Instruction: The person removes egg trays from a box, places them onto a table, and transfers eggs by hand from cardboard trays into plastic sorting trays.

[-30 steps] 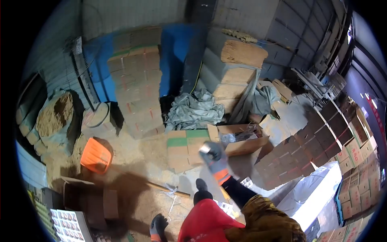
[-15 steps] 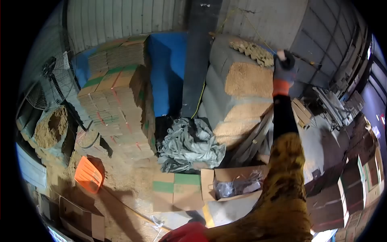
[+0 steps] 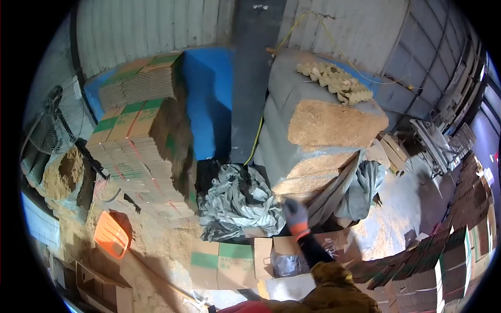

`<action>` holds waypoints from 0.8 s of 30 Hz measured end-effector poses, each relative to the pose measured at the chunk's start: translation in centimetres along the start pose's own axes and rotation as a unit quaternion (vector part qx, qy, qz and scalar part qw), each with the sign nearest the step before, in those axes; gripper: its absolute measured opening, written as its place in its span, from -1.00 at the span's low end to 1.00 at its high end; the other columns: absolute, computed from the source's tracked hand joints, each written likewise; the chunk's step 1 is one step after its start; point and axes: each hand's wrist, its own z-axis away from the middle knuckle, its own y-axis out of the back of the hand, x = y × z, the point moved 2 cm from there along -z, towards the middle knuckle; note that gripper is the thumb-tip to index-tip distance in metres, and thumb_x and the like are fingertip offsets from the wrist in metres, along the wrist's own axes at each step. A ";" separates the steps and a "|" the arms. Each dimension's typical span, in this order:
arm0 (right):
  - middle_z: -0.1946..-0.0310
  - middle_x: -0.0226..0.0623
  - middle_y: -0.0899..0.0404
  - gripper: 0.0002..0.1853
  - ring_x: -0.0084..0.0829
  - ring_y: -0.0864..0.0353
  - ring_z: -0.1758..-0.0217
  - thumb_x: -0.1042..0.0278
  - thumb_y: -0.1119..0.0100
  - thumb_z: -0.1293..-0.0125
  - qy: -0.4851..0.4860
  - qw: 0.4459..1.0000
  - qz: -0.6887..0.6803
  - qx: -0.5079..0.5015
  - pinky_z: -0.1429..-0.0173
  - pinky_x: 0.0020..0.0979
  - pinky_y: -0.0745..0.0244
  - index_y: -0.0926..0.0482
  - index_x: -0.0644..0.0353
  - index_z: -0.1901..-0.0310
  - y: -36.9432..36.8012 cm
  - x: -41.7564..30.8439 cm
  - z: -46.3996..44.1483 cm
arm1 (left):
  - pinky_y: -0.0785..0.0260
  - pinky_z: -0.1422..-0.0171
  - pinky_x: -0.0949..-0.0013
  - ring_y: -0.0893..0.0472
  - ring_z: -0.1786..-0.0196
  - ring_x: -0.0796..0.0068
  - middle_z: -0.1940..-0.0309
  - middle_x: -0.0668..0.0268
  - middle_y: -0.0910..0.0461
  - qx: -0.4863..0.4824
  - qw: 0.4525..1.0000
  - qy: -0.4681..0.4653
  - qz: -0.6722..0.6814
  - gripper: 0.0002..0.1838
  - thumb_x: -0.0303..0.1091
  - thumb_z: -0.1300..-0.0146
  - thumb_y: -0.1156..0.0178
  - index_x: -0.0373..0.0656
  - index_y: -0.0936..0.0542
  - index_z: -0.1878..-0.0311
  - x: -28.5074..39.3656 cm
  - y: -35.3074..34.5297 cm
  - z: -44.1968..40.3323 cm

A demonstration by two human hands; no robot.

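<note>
Open box (image 3: 263, 258) is sitting nearest; my right hand (image 3: 296, 213) is dropping from beside the tray (image 3: 336, 81) to near the tarp (image 3: 235, 203) — can't tell its grip. Left hand's out of view. Tray's resting on bales (image 3: 334, 125) — now well apart.

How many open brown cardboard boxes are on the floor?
2. The left box is below the orange plastic shovel; the centre box, holding clear plastic, is below the grey-gloved right hand. More may be hidden by cardboard stacks at right.

corrugated metal wall (image 3: 151, 31) | dark pillar (image 3: 255, 78) | blue panel (image 3: 209, 104) | dusty floor (image 3: 167, 261)
</note>
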 end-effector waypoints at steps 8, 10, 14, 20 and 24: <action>-0.54 0.09 -0.18 0.04 -0.01 -0.19 -0.59 0.29 -0.45 -0.20 0.078 0.924 -0.004 -0.375 -0.66 -0.19 -0.08 0.01 0.35 -0.59 -20.0 8.5 15.9 | -0.43 -0.34 0.31 -0.63 -0.22 0.33 -0.17 0.09 -0.69 0.070 0.990 -0.124 -0.020 -0.60 -0.20 -0.48 -0.23 -0.28 -0.64 -0.22 -7.4 3.0 9.4; -0.59 0.03 -0.08 0.10 -0.06 -0.10 -0.62 0.38 -0.43 -0.21 0.086 0.865 0.123 -0.479 -0.68 -0.17 -0.01 0.15 0.35 -0.62 -23.4 2.1 17.6 | -0.41 -0.33 0.32 -0.64 -0.17 0.34 -0.12 0.17 -0.72 0.163 0.981 -0.105 -0.015 -0.60 -0.18 -0.47 -0.25 -0.25 -0.65 -0.22 -7.0 5.2 15.3; -0.13 -0.27 -0.58 -0.48 -0.35 -0.57 -0.06 0.49 -0.17 -0.39 -0.097 0.808 -0.223 -0.536 -0.03 -0.42 -0.52 -0.44 0.25 -0.38 -34.6 -5.6 23.3 | -0.46 -0.28 0.30 -0.66 -0.11 0.39 -0.09 0.21 -0.73 0.256 0.924 0.004 0.283 -0.60 -0.18 -0.46 -0.19 -0.25 -0.66 -0.20 -17.3 11.6 17.7; -0.27 -0.23 -0.57 -0.49 -0.26 -0.63 -0.22 0.17 -0.10 -0.52 -0.112 0.697 -0.072 -0.704 -0.18 -0.26 -0.58 -0.42 0.13 -0.43 -46.7 -31.3 50.7 | -0.34 -0.46 0.18 -0.51 -0.39 0.03 -0.32 -0.04 -0.55 0.455 0.864 -0.139 0.166 -0.48 -0.08 -0.50 -0.13 -0.27 -0.53 -0.34 -21.2 26.6 16.2; -0.39 -0.23 -0.46 -0.45 -0.29 -0.50 -0.38 -0.03 0.06 -0.61 -0.199 0.414 -0.227 -0.859 -0.30 -0.23 -0.50 -0.38 0.12 -0.45 -42.7 -52.1 77.9 | -0.14 -0.59 -0.03 -0.37 -0.47 -0.12 -0.40 -0.07 -0.42 0.579 0.765 -0.272 -0.080 -0.33 -0.07 -0.34 -0.26 -0.16 -0.43 -0.45 -14.4 39.0 23.7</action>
